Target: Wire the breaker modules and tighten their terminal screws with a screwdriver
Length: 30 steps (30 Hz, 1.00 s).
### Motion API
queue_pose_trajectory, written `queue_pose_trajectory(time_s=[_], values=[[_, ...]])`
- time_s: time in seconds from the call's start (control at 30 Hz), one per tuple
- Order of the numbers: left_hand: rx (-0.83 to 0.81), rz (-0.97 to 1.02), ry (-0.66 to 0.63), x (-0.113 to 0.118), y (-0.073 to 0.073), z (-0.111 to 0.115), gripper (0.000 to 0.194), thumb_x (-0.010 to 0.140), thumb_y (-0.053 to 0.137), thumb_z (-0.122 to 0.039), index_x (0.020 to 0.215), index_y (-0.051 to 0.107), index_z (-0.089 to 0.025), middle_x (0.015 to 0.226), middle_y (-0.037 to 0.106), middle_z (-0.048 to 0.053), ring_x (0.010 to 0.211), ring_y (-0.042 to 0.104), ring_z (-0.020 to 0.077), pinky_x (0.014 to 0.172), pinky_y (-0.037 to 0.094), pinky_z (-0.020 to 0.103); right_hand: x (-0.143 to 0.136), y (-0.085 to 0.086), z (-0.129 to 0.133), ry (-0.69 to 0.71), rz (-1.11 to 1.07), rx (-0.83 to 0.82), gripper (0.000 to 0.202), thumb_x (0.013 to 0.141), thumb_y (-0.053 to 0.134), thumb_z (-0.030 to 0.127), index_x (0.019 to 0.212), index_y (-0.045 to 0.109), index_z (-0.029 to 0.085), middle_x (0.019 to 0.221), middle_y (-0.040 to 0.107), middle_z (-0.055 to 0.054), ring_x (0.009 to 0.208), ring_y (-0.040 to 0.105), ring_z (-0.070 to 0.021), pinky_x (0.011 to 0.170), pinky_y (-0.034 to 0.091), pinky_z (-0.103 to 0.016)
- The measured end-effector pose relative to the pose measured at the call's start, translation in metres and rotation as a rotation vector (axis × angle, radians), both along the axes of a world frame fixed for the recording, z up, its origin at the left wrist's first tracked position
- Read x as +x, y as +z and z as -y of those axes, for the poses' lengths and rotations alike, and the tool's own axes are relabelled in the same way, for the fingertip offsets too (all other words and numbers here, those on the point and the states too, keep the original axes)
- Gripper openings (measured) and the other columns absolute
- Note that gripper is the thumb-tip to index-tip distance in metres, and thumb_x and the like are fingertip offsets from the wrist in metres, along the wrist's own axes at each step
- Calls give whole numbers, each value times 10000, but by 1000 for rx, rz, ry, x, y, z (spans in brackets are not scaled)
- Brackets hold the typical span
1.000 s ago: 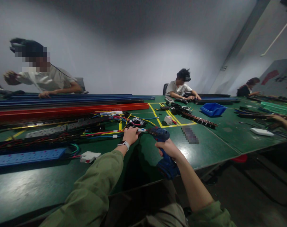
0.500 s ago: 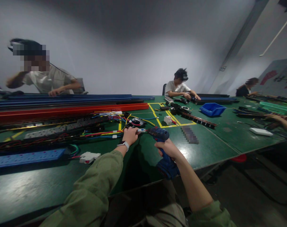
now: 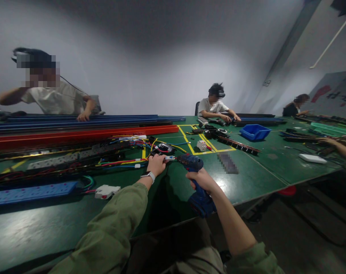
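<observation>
My left hand (image 3: 156, 166), with a watch on its wrist, grips a small white and blue part (image 3: 169, 158) over the green table. In my right hand (image 3: 201, 180) is a blue power drill (image 3: 193, 163), held by its handle and pointing left. Its tip meets or nearly meets the small part; the exact contact is too small to tell. Just beyond my left hand lie coloured wires (image 3: 127, 161) and a black module (image 3: 165, 147). A white breaker (image 3: 106, 191) lies on the table left of my left forearm.
A blue power strip (image 3: 32, 193) lies at the left, below a long red channel (image 3: 84, 137). Towards the right are a white block (image 3: 201, 145), a blurred flat object (image 3: 228, 163), a blue bin (image 3: 255, 132) and a white device (image 3: 313, 158). Several people sit around the table.
The person at the far left has moved a hand rightward along the blue rails. My hands and the drill have stayed almost in place.
</observation>
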<state>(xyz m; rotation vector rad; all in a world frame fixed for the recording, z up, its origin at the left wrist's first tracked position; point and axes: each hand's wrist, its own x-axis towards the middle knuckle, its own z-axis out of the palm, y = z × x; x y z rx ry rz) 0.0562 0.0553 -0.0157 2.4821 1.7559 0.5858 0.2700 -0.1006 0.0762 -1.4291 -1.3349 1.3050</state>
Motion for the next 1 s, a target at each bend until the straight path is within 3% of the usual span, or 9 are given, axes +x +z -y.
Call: queue_pose_trajectory(time_s=[1.0], values=[[15, -12, 4, 0, 0, 0, 291, 930, 508, -340, 1170, 660, -278, 1077, 707, 100, 1097, 532, 303, 945, 297, 451, -1, 1, 1, 2, -2, 6, 118, 727, 617, 230, 713, 505, 198, 398, 483, 57, 353, 447, -108, 407, 348, -221]])
